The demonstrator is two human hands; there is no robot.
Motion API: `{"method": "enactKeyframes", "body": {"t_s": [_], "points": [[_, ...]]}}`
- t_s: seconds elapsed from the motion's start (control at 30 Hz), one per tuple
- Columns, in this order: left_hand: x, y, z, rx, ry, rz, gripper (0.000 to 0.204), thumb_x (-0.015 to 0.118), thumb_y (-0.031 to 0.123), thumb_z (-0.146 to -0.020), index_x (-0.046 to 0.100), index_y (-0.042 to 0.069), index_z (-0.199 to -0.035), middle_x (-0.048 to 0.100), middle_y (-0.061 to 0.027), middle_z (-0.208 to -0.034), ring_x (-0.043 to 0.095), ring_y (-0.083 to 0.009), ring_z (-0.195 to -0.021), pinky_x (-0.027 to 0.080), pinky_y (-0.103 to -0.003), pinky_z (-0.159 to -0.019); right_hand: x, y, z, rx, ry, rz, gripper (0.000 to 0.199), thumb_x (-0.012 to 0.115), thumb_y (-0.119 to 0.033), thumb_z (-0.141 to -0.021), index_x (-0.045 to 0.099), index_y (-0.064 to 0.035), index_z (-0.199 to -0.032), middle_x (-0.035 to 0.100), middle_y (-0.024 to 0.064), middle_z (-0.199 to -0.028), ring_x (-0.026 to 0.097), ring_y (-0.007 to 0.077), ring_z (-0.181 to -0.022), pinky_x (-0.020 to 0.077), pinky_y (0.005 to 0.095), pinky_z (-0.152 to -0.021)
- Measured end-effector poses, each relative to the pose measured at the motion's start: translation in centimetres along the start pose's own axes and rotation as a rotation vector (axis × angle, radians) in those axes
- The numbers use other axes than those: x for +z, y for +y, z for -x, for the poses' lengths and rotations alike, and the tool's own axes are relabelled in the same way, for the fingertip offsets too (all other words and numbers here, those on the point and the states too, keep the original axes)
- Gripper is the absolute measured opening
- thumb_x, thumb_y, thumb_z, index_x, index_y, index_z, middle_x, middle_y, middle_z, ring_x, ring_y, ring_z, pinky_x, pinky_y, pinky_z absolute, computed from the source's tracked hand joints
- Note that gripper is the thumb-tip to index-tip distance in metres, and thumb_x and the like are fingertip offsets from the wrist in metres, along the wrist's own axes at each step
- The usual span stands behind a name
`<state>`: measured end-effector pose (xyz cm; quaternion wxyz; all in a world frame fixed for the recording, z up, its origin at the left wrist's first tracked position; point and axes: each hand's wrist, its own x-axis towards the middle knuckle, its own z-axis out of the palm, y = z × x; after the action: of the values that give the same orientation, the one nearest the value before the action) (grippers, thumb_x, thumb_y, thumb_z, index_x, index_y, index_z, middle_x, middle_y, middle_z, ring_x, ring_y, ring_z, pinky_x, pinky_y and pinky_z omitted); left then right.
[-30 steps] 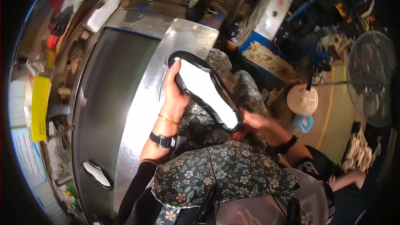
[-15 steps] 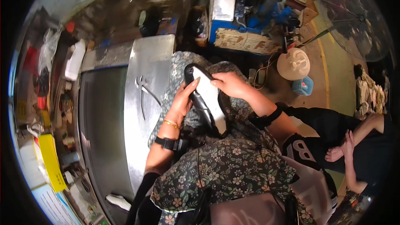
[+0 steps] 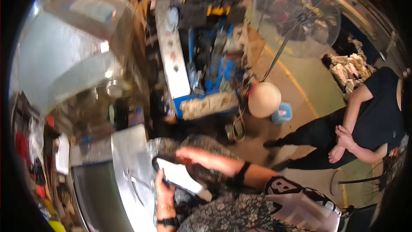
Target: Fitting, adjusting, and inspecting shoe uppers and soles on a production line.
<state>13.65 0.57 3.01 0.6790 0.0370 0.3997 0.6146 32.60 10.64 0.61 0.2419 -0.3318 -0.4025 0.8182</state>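
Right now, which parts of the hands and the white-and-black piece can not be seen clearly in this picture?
- Left hand: head view, fingers behind the white-and-black piece, so the grip is hidden.
- Right hand: motion blur smears the fingertips; contact with the piece cannot be told.
- The piece's lower end: covered by the right forearm.
- Left wrist band: cut off by the lower edge.

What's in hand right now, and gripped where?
The left hand holds a shoe sole, white with a black rim, by its left edge near the upper end. The right hand lies flat over its top, seemingly pressing rather than gripping.
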Motion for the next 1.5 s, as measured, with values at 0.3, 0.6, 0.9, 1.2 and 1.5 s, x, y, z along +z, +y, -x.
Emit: {"method": "enactKeyframes", "body": {"t_s": [0.3,0.6,0.9,1.2,1.5], "points": [[-0.3,-0.2,-3.1,0.019,0.033,-0.066,0.038,0.064,0.032,-0.090,0.063,0.000,-0.111,0.067,-0.0074,-0.106,0.061,-0.0176,-0.098,0.047,-0.032,-0.089,6.8,-3.9,-1.2,-0.303,0.266,1.760,0.030,0.044,-0.024,-0.099,0.060,-0.0027,-0.084,0.064,0.0189,-0.073,0.065,0.0299,-0.065,0.0512,0.0434,-0.054],[0.9,0.1,-2.6,-0.019,-0.043,-0.152,0.047,0.064,0.037,-0.090,0.060,-0.001,-0.116,0.067,-0.0097,-0.107,0.064,-0.0192,-0.096,0.052,-0.032,-0.085,2.1,0.9,0.7,0.017,-0.043,-0.071,0.056,0.043,-0.045,-0.102,0.046,-0.0035,-0.139,0.059,0.0113,-0.129,0.058,0.0213,-0.116,0.0465,0.0344,-0.097],[0.2,-0.2,-2.2,0.008,0.075,0.095,0.039,0.062,0.031,-0.089,0.061,0.005,-0.118,0.068,-0.0071,-0.111,0.064,-0.0229,-0.100,0.050,-0.037,-0.092,2.5,0.8,1.5,-0.041,-0.032,-0.076,0.058,0.047,-0.035,-0.102,0.034,0.0036,-0.144,0.043,0.0098,-0.145,0.041,0.0205,-0.132,0.0333,0.0339,-0.109],[-0.2,6.7,-0.3,0.377,-0.010,0.423,0.053,0.054,0.052,-0.088,0.062,0.011,-0.120,0.066,-0.0083,-0.117,0.061,-0.0293,-0.108,0.047,-0.043,-0.097,2.0,3.0,3.0,0.239,-0.421,-0.709,0.052,0.047,-0.027,-0.100,0.035,-0.0039,-0.146,0.046,0.0108,-0.144,0.045,0.0260,-0.132,0.0340,0.0474,-0.110],[-12.1,8.8,-0.4,0.846,0.510,-1.865,0.067,0.063,0.042,-0.085,0.049,-0.003,-0.132,0.044,-0.0295,-0.139,0.040,-0.0466,-0.129,0.030,-0.054,-0.109,6.4,-10.2,-10.2,-0.177,0.085,0.019,0.051,0.063,-0.016,-0.090,0.046,-0.0059,-0.137,0.068,0.0070,-0.101,0.069,0.0169,-0.079,0.0558,0.0321,-0.059]]}}
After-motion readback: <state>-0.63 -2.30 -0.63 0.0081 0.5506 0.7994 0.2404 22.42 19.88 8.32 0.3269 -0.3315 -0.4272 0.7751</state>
